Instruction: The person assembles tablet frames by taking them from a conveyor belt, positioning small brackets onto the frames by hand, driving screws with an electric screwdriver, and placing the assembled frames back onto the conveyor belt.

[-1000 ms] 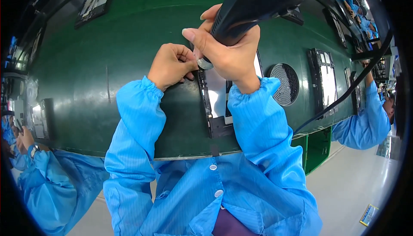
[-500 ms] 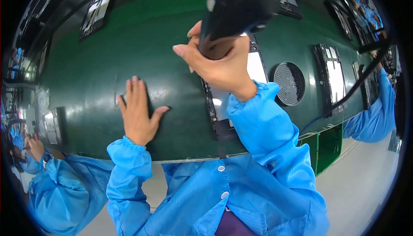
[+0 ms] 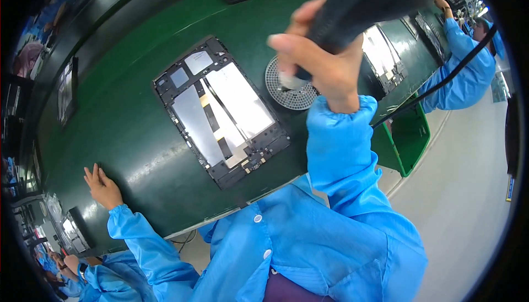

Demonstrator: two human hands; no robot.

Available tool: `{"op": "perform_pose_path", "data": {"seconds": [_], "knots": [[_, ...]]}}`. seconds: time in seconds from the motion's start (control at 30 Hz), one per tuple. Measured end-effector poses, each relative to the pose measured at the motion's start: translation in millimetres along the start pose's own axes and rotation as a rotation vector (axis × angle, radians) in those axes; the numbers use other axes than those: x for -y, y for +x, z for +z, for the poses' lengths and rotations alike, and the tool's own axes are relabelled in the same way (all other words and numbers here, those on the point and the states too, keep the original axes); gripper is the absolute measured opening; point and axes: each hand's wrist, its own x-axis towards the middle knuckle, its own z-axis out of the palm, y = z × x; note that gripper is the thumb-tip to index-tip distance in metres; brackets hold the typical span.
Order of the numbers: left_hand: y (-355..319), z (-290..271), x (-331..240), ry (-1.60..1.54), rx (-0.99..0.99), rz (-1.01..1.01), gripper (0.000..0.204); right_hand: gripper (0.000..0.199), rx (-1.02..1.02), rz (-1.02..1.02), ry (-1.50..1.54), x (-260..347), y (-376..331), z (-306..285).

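The bulky black handheld device (image 3: 358, 15) is in the grip of the right hand (image 3: 328, 73), whose fingers and thumb wrap its handle; both are blurred, with the device's large body up and to the right of that hand and a short pale end showing below its fingers. Behind that pale end, partly hidden by the right hand, is a round grey mesh dish (image 3: 297, 100); whether they touch, I cannot tell. Between the two hands, nearer the right one, an opened black tablet with silver inner plates (image 3: 223, 112) lies slanted on the dark green counter (image 3: 127, 123). The left hand (image 3: 104, 190) is well apart to the left, empty, its fingers extended over the counter. Another opened tablet with a bright silver inside (image 3: 381, 51) lies right of the right hand, and a black cable (image 3: 468, 59) curves past farther right. Below and right of the right hand is a green open-topped crate (image 3: 405, 142); beyond it sits a co-worker in blue (image 3: 471, 76).
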Motion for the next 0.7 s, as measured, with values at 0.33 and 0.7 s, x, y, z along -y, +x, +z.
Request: {"op": "perform_pose_path", "data": {"seconds": [0.33, 0.7], "knots": [[-13.7, 31.6, -202.9, -0.251, 0.293, 0.346, 0.047, 0.028, -0.102, 0.018, -0.018, -31.5, -17.0, -22.3], [-7.2, 42.3, -238.3, -0.317, 0.436, 0.302, 0.053, 0.029, -0.078, 0.052, -0.052, -37.9, -17.1, -28.7]]}}
